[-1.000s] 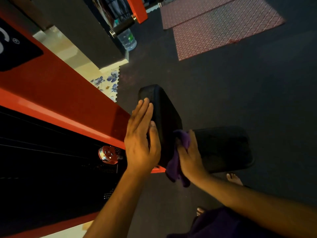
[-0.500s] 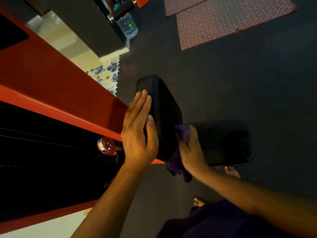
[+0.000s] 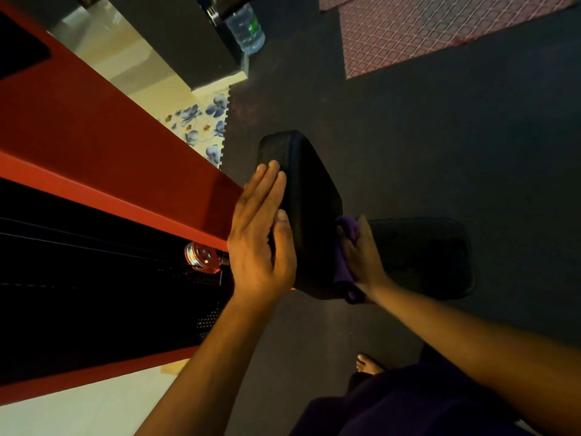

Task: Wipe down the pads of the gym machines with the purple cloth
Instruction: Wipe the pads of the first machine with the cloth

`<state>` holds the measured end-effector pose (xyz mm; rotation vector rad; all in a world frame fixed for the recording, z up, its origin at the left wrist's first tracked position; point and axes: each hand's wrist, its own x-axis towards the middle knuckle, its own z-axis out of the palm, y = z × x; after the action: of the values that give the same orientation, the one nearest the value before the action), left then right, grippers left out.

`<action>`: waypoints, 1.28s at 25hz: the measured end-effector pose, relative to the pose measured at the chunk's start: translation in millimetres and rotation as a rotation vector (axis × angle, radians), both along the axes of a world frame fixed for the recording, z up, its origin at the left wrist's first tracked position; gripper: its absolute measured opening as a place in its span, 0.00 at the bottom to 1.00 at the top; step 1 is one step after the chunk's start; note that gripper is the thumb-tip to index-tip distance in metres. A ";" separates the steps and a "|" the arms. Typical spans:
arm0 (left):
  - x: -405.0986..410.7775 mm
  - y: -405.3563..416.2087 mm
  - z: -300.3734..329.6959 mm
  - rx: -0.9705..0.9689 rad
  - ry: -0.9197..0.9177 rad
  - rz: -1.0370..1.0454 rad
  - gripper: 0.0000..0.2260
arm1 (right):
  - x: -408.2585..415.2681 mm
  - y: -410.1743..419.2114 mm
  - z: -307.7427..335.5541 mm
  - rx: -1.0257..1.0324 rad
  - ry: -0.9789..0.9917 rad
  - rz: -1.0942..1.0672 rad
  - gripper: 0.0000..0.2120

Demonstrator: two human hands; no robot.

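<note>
A black upright back pad (image 3: 309, 196) stands on the red machine, with a black seat pad (image 3: 424, 256) below it to the right. My left hand (image 3: 261, 237) lies flat with straight fingers against the back pad's left side. My right hand (image 3: 361, 256) presses the purple cloth (image 3: 344, 265) into the corner where the back pad meets the seat pad. The cloth shows above and below the hand; most of it is hidden under the palm.
The red machine frame (image 3: 103, 158) with a dark weight stack (image 3: 94, 278) and a chrome knob (image 3: 201, 256) fills the left. A water bottle (image 3: 246, 28) stands far back. A patterned red mat (image 3: 424, 29) lies top right on dark rubber flooring. A bare foot (image 3: 369, 365) shows below.
My view has shifted a little. My right hand with the cloth has slid slightly along the base of the back pad. My left hand stays flat on the pad.
</note>
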<state>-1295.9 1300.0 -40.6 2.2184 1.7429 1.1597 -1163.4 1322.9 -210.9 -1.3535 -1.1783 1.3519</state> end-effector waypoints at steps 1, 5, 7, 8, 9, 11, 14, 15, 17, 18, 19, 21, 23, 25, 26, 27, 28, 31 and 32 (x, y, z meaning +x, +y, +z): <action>0.4 -0.7 1.4 -0.009 -0.003 0.002 0.20 | 5.4 4.4 -4.9 -0.086 0.017 -0.011 0.06; 1.0 -1.7 1.8 -0.017 -0.009 0.024 0.20 | 17.9 3.5 15.5 -0.085 0.108 -0.238 0.04; 1.6 -1.7 2.9 -0.034 -0.005 0.032 0.20 | 7.2 31.4 39.8 0.188 0.153 -0.133 0.08; 2.4 -2.5 2.8 -0.037 -0.004 0.036 0.20 | -0.7 49.6 43.4 0.287 0.087 -0.059 0.09; 2.9 -3.0 2.6 -0.037 -0.003 0.039 0.20 | -6.0 69.6 32.0 0.318 0.026 -0.023 0.10; 2.0 -2.1 2.6 -0.026 -0.006 0.031 0.20 | -4.4 90.6 -10.7 0.167 -0.004 -0.018 0.09; 3.4 -1.5 1.5 -0.020 0.000 0.027 0.20 | 4.4 28.8 -38.5 -0.125 -0.042 0.003 0.07; 3.0 -1.4 0.8 -0.017 -0.006 0.030 0.20 | 0.5 5.2 -23.2 -0.103 -0.068 -0.009 0.08; 1.9 -1.8 -0.5 -0.005 -0.003 0.030 0.20 | -7.3 -7.8 18.8 0.055 -0.047 -0.055 0.09; 1.5 -1.1 -0.8 -0.001 -0.005 0.024 0.20 | -8.6 11.4 37.6 0.166 0.009 -0.096 0.09; 1.1 -0.7 -0.7 -0.004 -0.014 0.016 0.19 | -8.2 34.0 56.2 0.257 0.056 -0.108 0.09; 0.4 -1.8 -0.9 0.003 -0.019 0.015 0.19 | -12.7 83.5 53.7 0.377 0.024 -0.091 0.07; 1.5 -1.3 -0.5 0.013 -0.011 0.016 0.19 | -11.5 115.6 21.6 0.269 -0.019 -0.107 0.11; 3.2 -2.2 0.3 0.013 -0.016 0.004 0.19 | -7.6 97.4 -7.4 0.079 -0.072 -0.133 0.20; 3.5 -2.5 -0.3 0.015 -0.019 0.006 0.19 | -7.2 72.7 -6.7 -0.002 -0.076 -0.103 0.21; 2.7 -2.2 -0.8 0.019 -0.025 0.010 0.19 | -8.0 47.2 -2.8 -0.056 -0.069 -0.075 0.16; 1.5 -2.0 -1.2 0.022 -0.032 0.013 0.19 | -9.0 20.9 10.3 -0.057 -0.056 -0.087 0.10; 0.9 -1.6 -2.5 0.039 -0.023 0.009 0.19 | -17.0 15.1 61.0 0.263 0.101 -0.109 0.11; 1.5 -1.8 -2.2 0.038 -0.026 0.002 0.19 | -16.2 36.5 69.3 0.369 0.087 -0.120 0.11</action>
<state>-1294.3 1298.2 -42.8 2.2120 1.7284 1.2263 -1179.6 1359.4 -141.6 -1.0723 -1.1982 1.0360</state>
